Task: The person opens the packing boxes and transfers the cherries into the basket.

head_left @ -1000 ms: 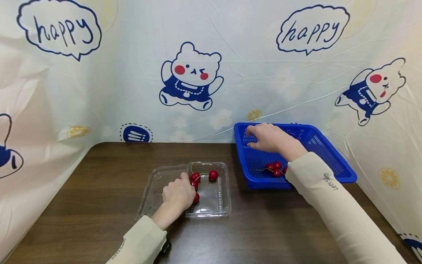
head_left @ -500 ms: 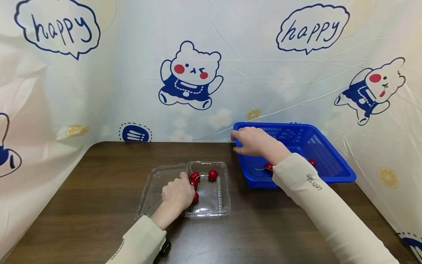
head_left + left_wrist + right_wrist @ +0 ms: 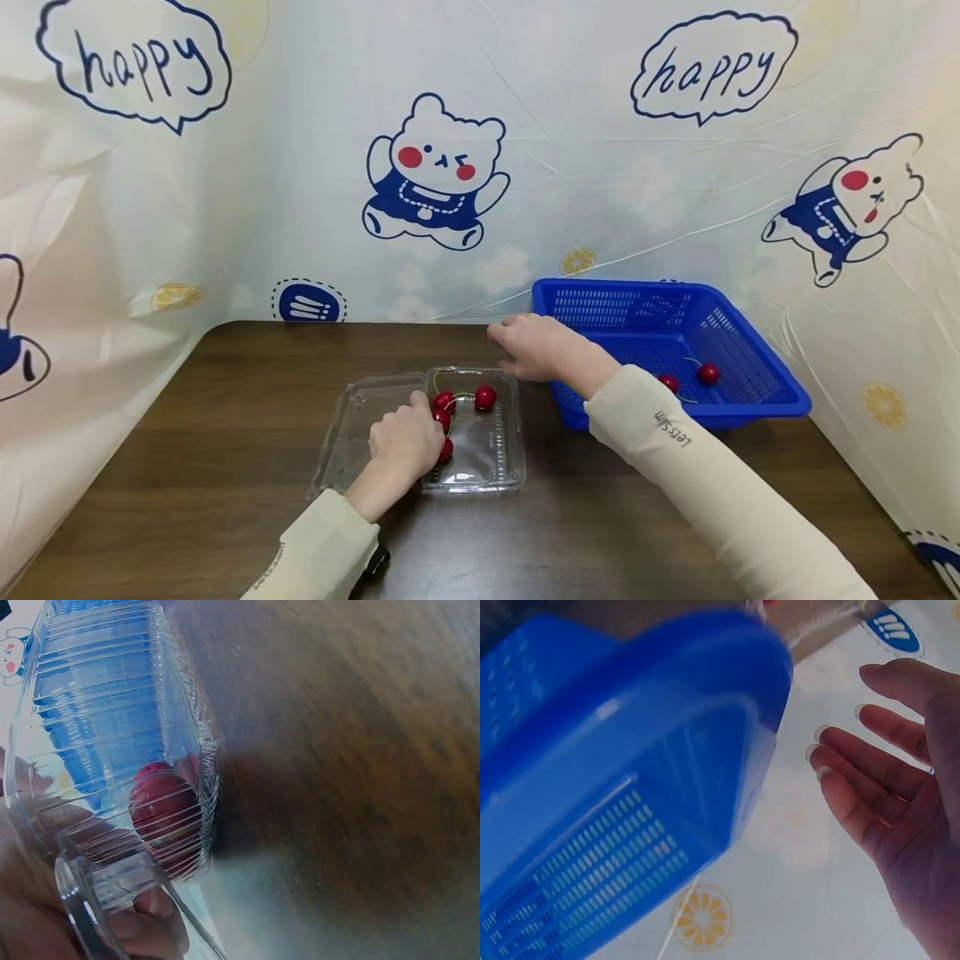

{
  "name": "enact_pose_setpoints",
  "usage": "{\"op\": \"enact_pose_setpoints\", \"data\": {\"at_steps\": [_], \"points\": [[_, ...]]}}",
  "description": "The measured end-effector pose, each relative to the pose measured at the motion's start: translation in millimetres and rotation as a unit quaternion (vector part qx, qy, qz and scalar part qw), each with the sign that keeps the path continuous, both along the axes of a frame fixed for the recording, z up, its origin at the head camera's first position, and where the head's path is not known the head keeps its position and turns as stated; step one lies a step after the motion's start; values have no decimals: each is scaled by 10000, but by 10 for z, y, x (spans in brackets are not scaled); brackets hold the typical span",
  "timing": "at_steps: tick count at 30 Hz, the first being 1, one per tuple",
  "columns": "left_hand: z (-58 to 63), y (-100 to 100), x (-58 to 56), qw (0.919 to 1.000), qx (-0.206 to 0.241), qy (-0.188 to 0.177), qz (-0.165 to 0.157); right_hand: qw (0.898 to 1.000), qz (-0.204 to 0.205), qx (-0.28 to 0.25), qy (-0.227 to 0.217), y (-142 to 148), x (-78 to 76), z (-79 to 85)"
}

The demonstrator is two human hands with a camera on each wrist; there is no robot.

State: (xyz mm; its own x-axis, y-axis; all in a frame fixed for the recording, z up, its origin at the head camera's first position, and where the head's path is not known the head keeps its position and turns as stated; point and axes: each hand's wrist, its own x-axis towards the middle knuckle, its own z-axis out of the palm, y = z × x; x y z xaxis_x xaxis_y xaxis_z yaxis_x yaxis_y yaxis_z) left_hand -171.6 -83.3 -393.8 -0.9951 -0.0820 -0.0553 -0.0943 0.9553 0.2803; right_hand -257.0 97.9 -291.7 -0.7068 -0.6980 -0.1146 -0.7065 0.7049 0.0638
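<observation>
My left hand (image 3: 408, 437) grips the near-left side of a clear plastic clamshell box (image 3: 487, 450), whose lid lies folded out to the left. Several red cherries (image 3: 485, 398) with green stems sit inside it, some partly hidden behind my fingers. The left wrist view shows a cherry (image 3: 166, 810) through the ribbed wall, and fingers curled at the box's edge. Between the box and a blue basket (image 3: 757, 407), my right hand (image 3: 543, 350) hovers with relaxed, parted fingers. Nothing lies in it in the right wrist view. Cherries (image 3: 708, 373) rest in the basket, some hidden by my right forearm.
Both containers stand on a dark brown wooden table (image 3: 225, 417). A pale printed curtain (image 3: 315, 167) with bears and lemon slices hangs behind it and along both sides. The basket stands at the back right, close to the curtain.
My right hand has moved left and slightly down, from over the basket past its left rim toward the clear box. The left hand, box and basket have stayed put.
</observation>
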Motion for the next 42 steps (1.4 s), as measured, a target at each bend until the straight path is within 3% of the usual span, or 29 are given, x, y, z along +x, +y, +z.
{"op": "enact_pose_setpoints", "data": {"at_steps": [8, 21, 32, 42], "points": [[-12, 2, -6, 10000, 16, -40, 7, 9991, 326, 280, -68, -183, 75, -154], [-10, 8, -22, 10000, -9, -75, 48, 9969, 304, 683, -230, -317, 142, -377], [-5, 5, -13, 10000, 51, -42, 16, 9963, 532, 674, -38, -307, 204, -619], [-10, 4, -19, 10000, 38, -51, 26, 9951, 669, 699, 177, -308, 230, -745]]}}
